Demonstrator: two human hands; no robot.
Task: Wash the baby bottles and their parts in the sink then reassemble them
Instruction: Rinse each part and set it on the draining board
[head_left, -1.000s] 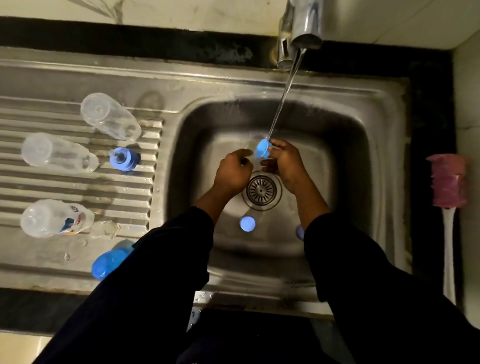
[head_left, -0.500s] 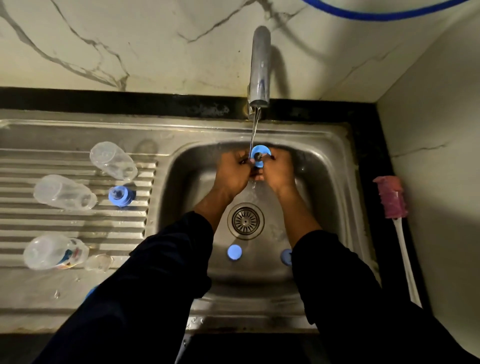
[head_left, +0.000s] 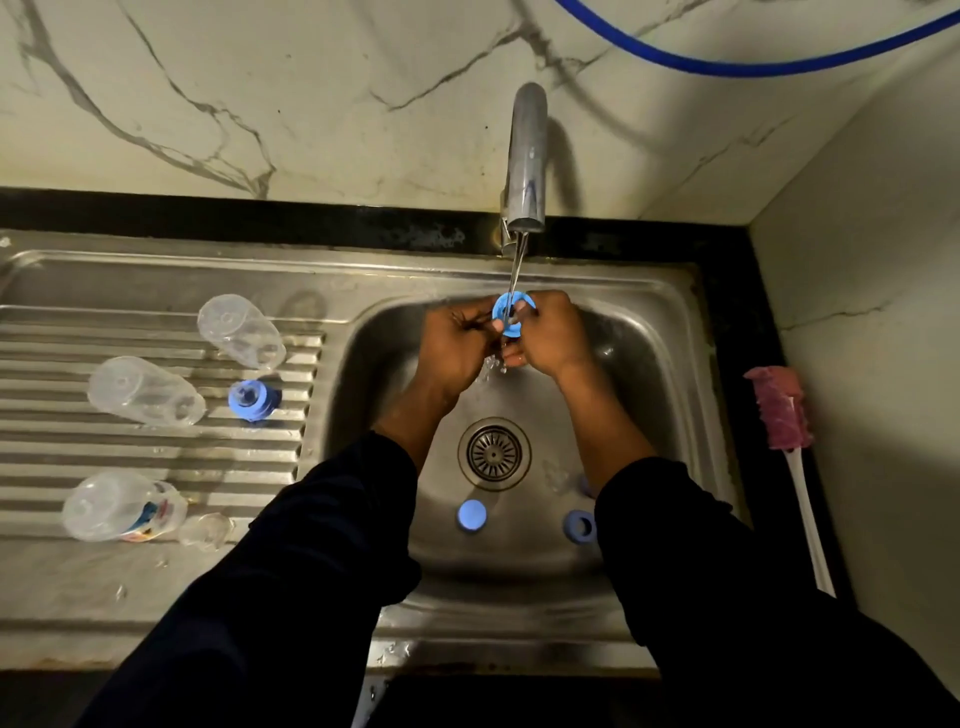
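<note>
Now | steel sink (head_left: 660, 332), ribbed drainboard (head_left: 104, 452) | marble wall (head_left: 311, 104) | left hand (head_left: 452, 348), right hand (head_left: 553, 338): grip on blue ring (head_left: 501, 307)

Pale back wall (head_left: 311, 104) with grey marble veining, plain pale side wall (head_left: 883, 234) meeting it at the right corner, thin dark crack (head_left: 831, 314) on side wall, blue hose (head_left: 727, 65) curving across upper right, black stone surface (head_left: 208, 215) along wall foot, dim light.

Blue ring (head_left: 501, 306) under tap (head_left: 527, 156)

Long dark sleeves, bare hands (head_left: 506, 345)
</note>
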